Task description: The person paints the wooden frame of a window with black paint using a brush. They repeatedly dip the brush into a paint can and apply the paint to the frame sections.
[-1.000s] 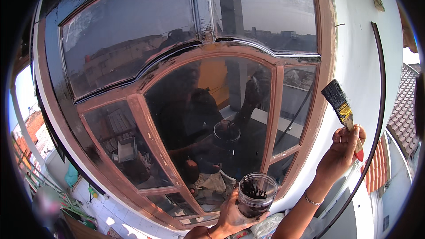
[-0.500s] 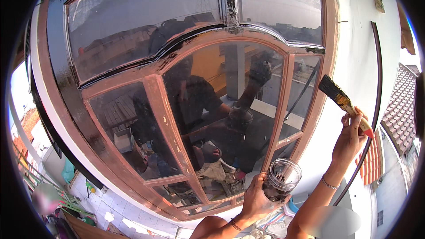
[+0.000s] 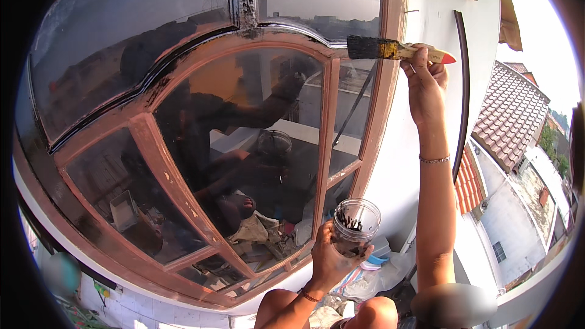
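Note:
My right hand [image 3: 425, 82], raised at the upper right, pinches the wooden handle of a flat paintbrush [image 3: 390, 49] with a red tip. Its black bristles point left, over the right part of the wooden window frame [image 3: 328, 134]; whether they touch the wood I cannot tell. Lower down, my left hand [image 3: 329, 261] is wrapped round a clear jar [image 3: 356, 222] with dark paint in it and streaks on its inner wall. The frame is bare reddish-brown below, while its curved rail and upper post carry patchy black paint.
Glass panes [image 3: 237, 140] fill the frame and mirror the surroundings. To the right stands a white wall [image 3: 396, 164] with a dark pole [image 3: 461, 85] along it. Bags and cloths [image 3: 368, 286] lie below my hands. Tiled roofs [image 3: 512, 116] are beyond.
My right hand has moved up and left, and the brush has turned nearly level, its bristles now over the frame. The view has shifted right; my left hand still holds the jar.

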### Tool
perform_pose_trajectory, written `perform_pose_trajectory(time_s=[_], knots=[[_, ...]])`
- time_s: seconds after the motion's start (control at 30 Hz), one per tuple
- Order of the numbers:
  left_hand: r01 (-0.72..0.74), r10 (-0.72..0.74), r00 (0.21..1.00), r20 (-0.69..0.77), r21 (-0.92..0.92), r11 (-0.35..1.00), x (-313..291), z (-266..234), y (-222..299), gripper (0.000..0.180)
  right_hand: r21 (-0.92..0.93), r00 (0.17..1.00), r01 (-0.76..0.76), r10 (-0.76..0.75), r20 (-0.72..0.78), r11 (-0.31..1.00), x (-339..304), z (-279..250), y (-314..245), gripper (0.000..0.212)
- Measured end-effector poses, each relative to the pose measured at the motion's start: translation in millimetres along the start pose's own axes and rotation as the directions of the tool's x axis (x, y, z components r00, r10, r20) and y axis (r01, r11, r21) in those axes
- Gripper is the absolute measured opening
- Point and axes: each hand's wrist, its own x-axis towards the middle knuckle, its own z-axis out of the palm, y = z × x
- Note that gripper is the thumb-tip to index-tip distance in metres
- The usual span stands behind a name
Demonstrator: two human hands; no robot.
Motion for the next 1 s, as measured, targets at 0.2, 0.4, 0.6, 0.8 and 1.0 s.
perform_pose_trajectory(time_s=[0.2,0.4,0.6,0.8,1.0], knots=[[-0.088,0.083,0.993,-0.082,-0.066,0.994,-7,4,-19,0.089,-0.393,0.862,0.482,-0.504,0.053,0.783,-30,27,-30,0.014],[-0.035,0.038,0.988,-0.149,0.021,0.999,-5,-1,-11,0.089,-0.616,0.659,0.714,-0.619,0.428,0.333,-66,37,-15,0.020],[-0.038,0.022,0.982,-0.185,-0.086,0.996,-5,-1,-12,0.088,-0.630,0.753,0.630,-0.555,0.354,0.454,-77,41,11,0.018],[-0.039,0.013,0.981,-0.192,-0.133,0.990,-6,-3,-11,0.088,-0.572,0.747,0.654,-0.540,0.388,0.494,-86,30,9,0.020],[-0.039,0.006,0.982,-0.187,-0.173,0.984,-5,-1,-12,0.087,-0.629,0.815,0.573,-0.443,0.373,0.525,-76,36,9,0.022]])
